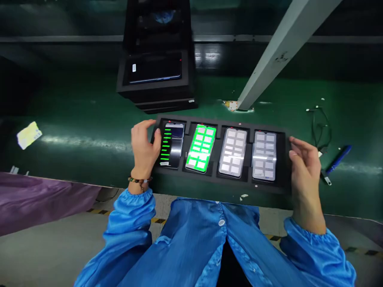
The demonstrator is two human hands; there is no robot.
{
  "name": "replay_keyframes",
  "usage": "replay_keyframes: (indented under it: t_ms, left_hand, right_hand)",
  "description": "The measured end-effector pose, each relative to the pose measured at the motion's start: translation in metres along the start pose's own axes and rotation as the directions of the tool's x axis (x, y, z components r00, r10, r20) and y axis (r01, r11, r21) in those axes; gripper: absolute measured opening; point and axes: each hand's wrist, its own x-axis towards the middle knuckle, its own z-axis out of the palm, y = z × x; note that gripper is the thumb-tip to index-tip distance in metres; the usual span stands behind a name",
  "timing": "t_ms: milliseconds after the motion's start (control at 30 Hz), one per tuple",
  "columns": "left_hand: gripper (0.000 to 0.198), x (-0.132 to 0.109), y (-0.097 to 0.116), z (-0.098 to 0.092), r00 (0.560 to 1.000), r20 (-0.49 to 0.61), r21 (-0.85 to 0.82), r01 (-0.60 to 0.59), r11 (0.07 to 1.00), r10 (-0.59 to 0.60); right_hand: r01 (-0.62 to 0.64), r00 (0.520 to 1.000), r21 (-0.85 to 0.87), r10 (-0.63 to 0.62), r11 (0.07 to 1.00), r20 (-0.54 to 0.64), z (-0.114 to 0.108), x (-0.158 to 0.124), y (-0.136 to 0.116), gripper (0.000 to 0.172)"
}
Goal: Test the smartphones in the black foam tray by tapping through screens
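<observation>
A long black foam tray [286,167] lies near the front edge of the bench, with several smartphones face up in its recesses. The leftmost phone [172,145] has a dark screen with green lines. Beside it, another phone [201,148] shows bright green with white blocks. Two more, a white-screened phone [232,152] and a greyish phone [264,155], fill the right half. My left hand [144,145] grips the tray's left end, thumb on top. At the opposite end my right hand [306,167] holds the edge between thumb and fingers.
Behind the tray stands a stack of black foam trays [167,92], a dark phone [155,67] in the front one. A grey metal post [269,56] rises from the green bench [74,135]. Rightward lie a black cable [330,127] and blue pen [338,159]; leftward, a yellowish card [29,135].
</observation>
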Motion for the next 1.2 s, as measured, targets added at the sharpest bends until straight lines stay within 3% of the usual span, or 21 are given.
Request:
replay_keyframes:
  t_ms: [100, 200, 300, 400, 500, 667, 833, 1033, 1200]
  left_hand:
    - [0.026, 0.002, 0.023, -0.002, 0.999, -0.043, -0.062, -0.02, 0.998, 0.017]
    - [0.024, 0.006, 0.068, 0.015, 0.986, 0.111, -0.135, -0.108, 0.985, 0.123]
    - [0.029, 0.011, 0.112, 0.04, 0.893, 0.313, -0.137, -0.294, 0.946, 0.323]
    - [0.04, 0.014, 0.137, 0.06, 0.776, 0.444, -0.101, -0.454, 0.885, 0.448]
    - [0.052, 0.014, 0.147, 0.072, 0.746, 0.492, -0.036, -0.497, 0.867, 0.448]
    - [0.055, 0.015, 0.148, 0.076, 0.745, 0.514, -0.009, -0.491, 0.871, 0.425]
    - [0.043, 0.012, 0.117, 0.048, 0.83, 0.398, 0.024, -0.435, 0.9, 0.391]
    - [0.036, -0.006, 0.091, 0.03, 0.794, 0.439, -0.037, -0.452, 0.891, 0.421]
    - [0.031, -0.018, 0.076, 0.008, 0.834, 0.377, -0.051, -0.416, 0.908, 0.403]
  right_hand:
    - [-0.108, 0.982, 0.124, 0.125, 0.986, -0.14, 0.005, -0.005, 0.007, 0.044]
    - [-0.193, 0.966, 0.173, 0.218, 0.966, -0.136, 0.014, 0.009, -0.004, 0.04]
    - [-0.051, 0.998, 0.082, 0.05, 0.995, 0.024, 0.023, 0.025, -0.023, 0.026]
    - [0.148, 0.957, 0.026, -0.149, 0.989, 0.248, 0.03, 0.033, -0.033, 0.029]
    - [0.196, 0.917, -0.004, -0.182, 0.981, 0.356, 0.032, 0.032, -0.034, 0.035]
    - [0.222, 0.905, -0.011, -0.202, 0.975, 0.375, 0.03, 0.029, -0.031, 0.033]
    - [0.225, 0.912, -0.02, -0.204, 0.974, 0.355, 0.029, 0.028, -0.028, 0.036]
    - [0.224, 0.903, -0.043, -0.191, 0.974, 0.384, 0.03, 0.027, -0.026, 0.04]
    - [0.202, 0.916, -0.053, -0.169, 0.978, 0.364, 0.028, 0.027, -0.024, 0.043]
